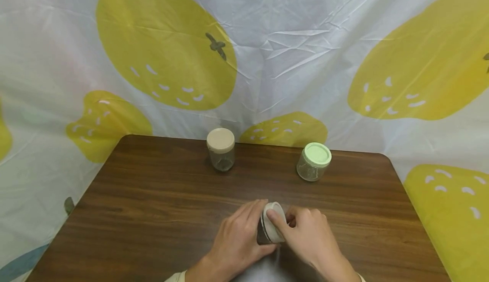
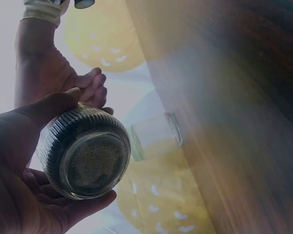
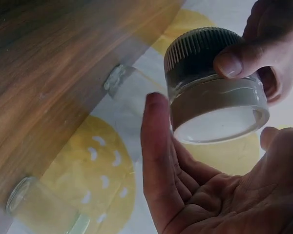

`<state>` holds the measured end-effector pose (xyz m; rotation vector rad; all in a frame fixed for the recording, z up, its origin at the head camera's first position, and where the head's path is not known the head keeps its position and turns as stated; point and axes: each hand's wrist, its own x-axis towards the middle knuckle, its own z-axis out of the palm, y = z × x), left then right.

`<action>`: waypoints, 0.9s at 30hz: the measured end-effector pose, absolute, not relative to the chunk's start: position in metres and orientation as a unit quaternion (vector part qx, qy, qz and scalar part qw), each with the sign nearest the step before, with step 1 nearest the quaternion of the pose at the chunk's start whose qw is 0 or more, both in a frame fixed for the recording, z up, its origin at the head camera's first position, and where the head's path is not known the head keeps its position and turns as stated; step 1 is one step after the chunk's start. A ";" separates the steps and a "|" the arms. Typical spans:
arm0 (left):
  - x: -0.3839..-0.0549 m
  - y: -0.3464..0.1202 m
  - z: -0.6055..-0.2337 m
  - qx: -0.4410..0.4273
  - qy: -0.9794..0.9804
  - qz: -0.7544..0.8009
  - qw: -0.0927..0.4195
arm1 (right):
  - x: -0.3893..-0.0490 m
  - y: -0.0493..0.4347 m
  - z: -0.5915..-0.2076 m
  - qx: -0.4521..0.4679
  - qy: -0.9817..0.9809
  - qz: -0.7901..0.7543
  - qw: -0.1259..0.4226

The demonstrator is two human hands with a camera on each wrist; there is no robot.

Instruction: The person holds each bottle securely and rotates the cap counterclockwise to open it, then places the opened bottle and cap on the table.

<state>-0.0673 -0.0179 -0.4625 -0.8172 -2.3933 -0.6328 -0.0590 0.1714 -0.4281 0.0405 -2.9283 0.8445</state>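
Observation:
Tilted above the table's near side is a small ribbed glass jar (image 2: 88, 151) with dark contents; its base faces the left wrist camera. My left hand (image 1: 240, 231) grips the jar's side, thumb and fingers wrapped round the glass. A whitish lid (image 3: 219, 117) sits on the jar, turned toward my right hand (image 1: 311, 235). In the head view the right thumb lies across the lid's face, with the other fingers bent near its far edge. The right wrist view has the right fingers (image 3: 158, 126) and thumb on opposite sides of the lid, the palm facing it.
At the back of the brown wooden table (image 1: 153, 214) stands a glass jar with a beige lid (image 1: 220, 141). Farther right is another glass jar with a pale green lid (image 1: 317, 154). A white cloth with yellow fruit prints (image 1: 275, 74) hangs behind the table.

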 end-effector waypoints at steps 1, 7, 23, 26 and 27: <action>-0.067 -0.018 -0.463 -0.303 -0.886 -0.233 0.264 | -0.060 0.171 -0.428 0.013 -0.960 0.276 0.043; -0.066 -0.018 -0.463 -0.302 -0.888 -0.231 0.258 | -0.060 0.171 -0.425 0.017 -0.962 0.274 0.016; -0.069 -0.022 -0.462 -0.297 -0.892 -0.231 0.250 | -0.062 0.185 -0.427 0.169 -0.930 0.327 0.020; -0.069 -0.022 -0.462 -0.298 -0.894 -0.224 0.249 | -0.062 0.190 -0.427 0.198 -0.928 0.315 0.018; -0.069 -0.022 -0.462 -0.298 -0.894 -0.223 0.248 | -0.062 0.191 -0.427 0.203 -0.928 0.313 0.015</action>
